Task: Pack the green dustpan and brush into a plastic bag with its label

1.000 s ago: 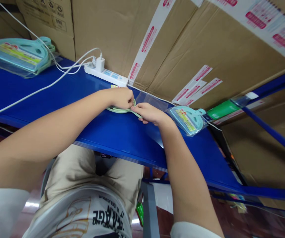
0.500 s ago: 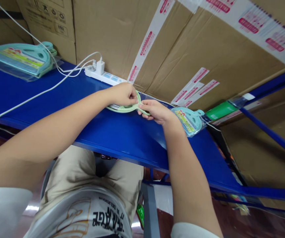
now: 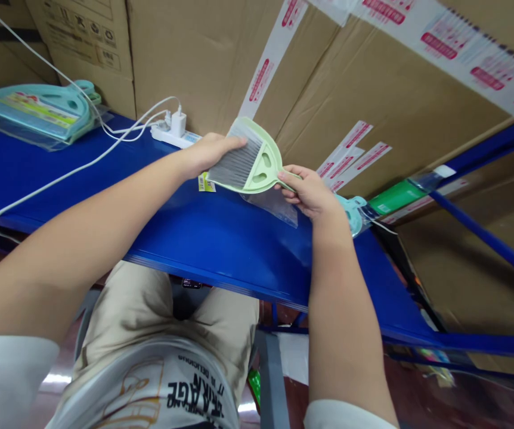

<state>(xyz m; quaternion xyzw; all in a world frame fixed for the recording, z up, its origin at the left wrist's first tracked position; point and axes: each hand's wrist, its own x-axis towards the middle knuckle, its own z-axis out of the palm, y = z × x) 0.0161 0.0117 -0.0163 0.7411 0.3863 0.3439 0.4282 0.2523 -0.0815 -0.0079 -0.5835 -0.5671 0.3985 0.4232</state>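
Above the blue table, both hands hold a light green dustpan and brush set (image 3: 266, 164), tilted up with its grey bristles (image 3: 239, 162) facing me. My left hand (image 3: 212, 154) grips the far-left edge, thumb lying over the bristles and its other fingers hidden behind. The narrow handles at the right end are closed in my right hand (image 3: 306, 189). A yellow-green label (image 3: 206, 183) shows just below my left fingers. Under the set, a clear plastic bag (image 3: 279, 207) rests on the table.
A packaged blue dustpan set (image 3: 37, 110) lies at the left, another (image 3: 354, 213) behind my right wrist. A white power strip (image 3: 174, 136) with cables stands against tall cardboard boxes (image 3: 203, 59). A green packet (image 3: 400, 196) lies by the blue frame (image 3: 485, 238).
The green dustpan and brush set has been raised off the table and turned so its bristles show. My left hand moved from near the handle to the bristle edge. My right hand kept the handle.
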